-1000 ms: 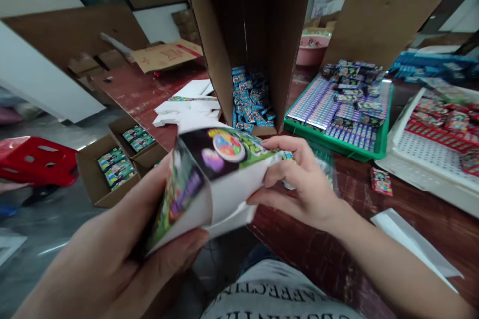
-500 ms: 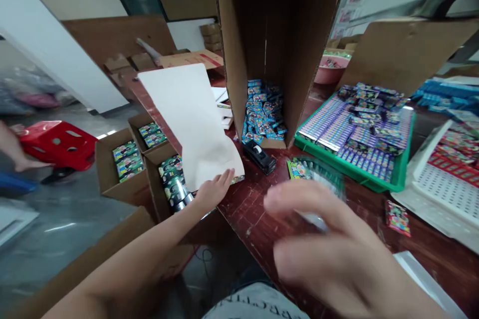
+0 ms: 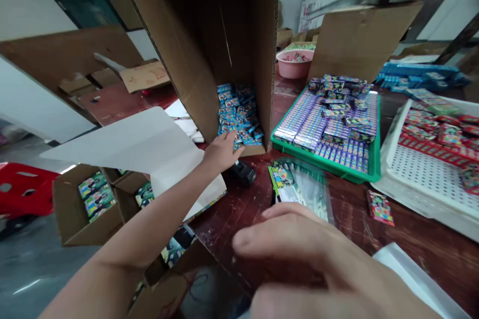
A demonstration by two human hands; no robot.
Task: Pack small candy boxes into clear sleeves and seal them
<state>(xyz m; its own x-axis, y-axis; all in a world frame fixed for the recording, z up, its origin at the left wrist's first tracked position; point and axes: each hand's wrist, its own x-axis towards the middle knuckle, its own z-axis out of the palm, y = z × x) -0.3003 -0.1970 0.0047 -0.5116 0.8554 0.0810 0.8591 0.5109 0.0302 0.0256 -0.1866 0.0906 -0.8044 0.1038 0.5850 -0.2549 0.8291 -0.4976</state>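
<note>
My left hand (image 3: 220,153) reaches to the front edge of a tall cardboard box (image 3: 266,60), its fingers stretched out by a heap of small blue packets (image 3: 239,115). Whether the fingertips touch the packets I cannot tell. My right hand (image 3: 299,254) is close to the camera, a little blurred, with fingers apart and nothing seen in them. Just beyond it lies a clear plastic bag with a green printed card (image 3: 283,179). A black tape dispenser (image 3: 242,173) rests below my left hand. White card sheets (image 3: 130,134) lie under and beside my left forearm.
At the right, a green tray (image 3: 325,168) holds rows of purple packets. A white basket (image 3: 419,179) with red packets stands beyond, near a single red packet (image 3: 380,207). Open cartons (image 3: 71,224) and a red stool (image 3: 26,189) are on the left. A pink basin (image 3: 294,67) stands behind.
My left hand has left the white sheet and moved to the blue packets at the box opening. The view has turned right. My right hand still hovers over the table.
</note>
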